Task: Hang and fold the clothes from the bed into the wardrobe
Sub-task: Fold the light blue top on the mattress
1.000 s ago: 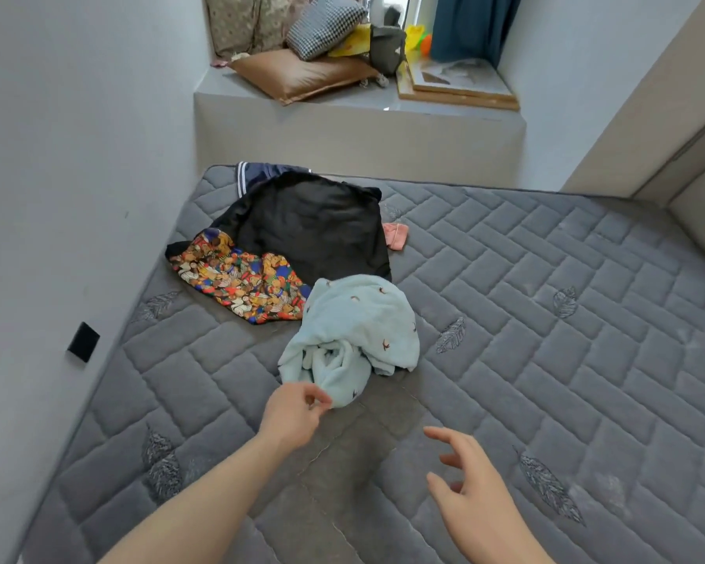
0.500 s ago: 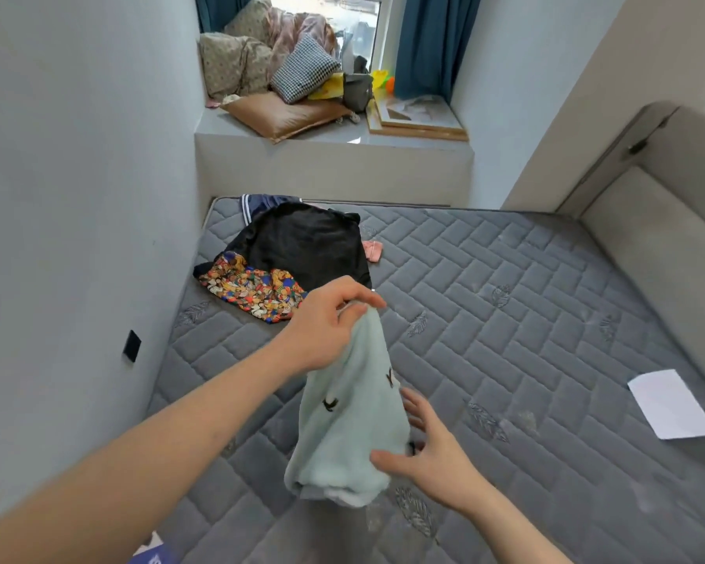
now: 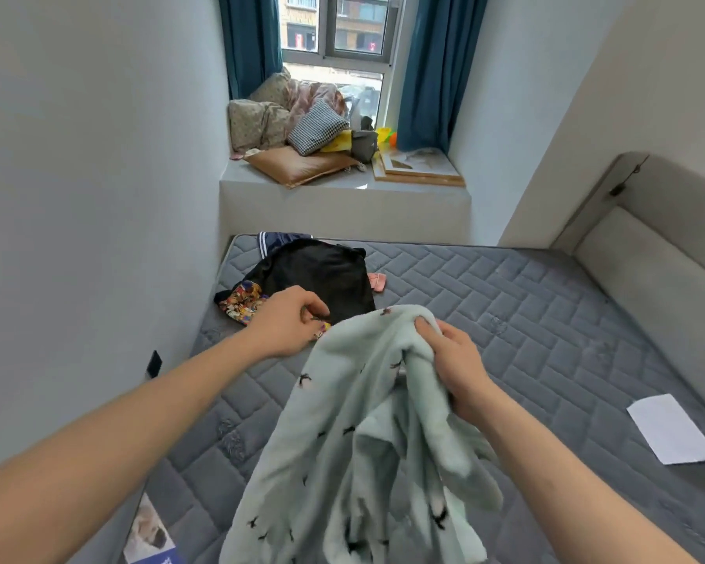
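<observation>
**Mint garment held up over the bed by the right hand**

The right hand (image 3: 458, 362) grips the mint garment (image 3: 367, 449) at its upper edge, fingers and thumb curled round a bunch of the fleecy cloth. The garment hangs down from that grip toward the camera, clear of the mattress (image 3: 505, 319) at the top and spreading wide at the bottom of the view. It is pale green with small dark bird-like marks.

The left hand (image 3: 288, 325) is just beside the garment's upper left edge, fingers curled with the tips drawn toward the thumb. Whether it pinches the cloth or only touches it cannot be told, since the fingertips lie at the fabric's edge.

Behind the left hand, near the wall side of the mattress, lies a pile of clothes: a black garment (image 3: 322, 274) on top, a patterned garment (image 3: 241, 301) at its left, a navy striped piece (image 3: 279, 240) at the far edge, and a small pink item (image 3: 377, 280) just to the right.

A white sheet of paper (image 3: 672, 429) lies on the mattress well to the right of the hands. Beyond the bed, a window ledge (image 3: 342, 193) carries cushions (image 3: 302, 164) and a framed board (image 3: 418, 168), with blue curtains (image 3: 432, 67) either side of the window.
</observation>
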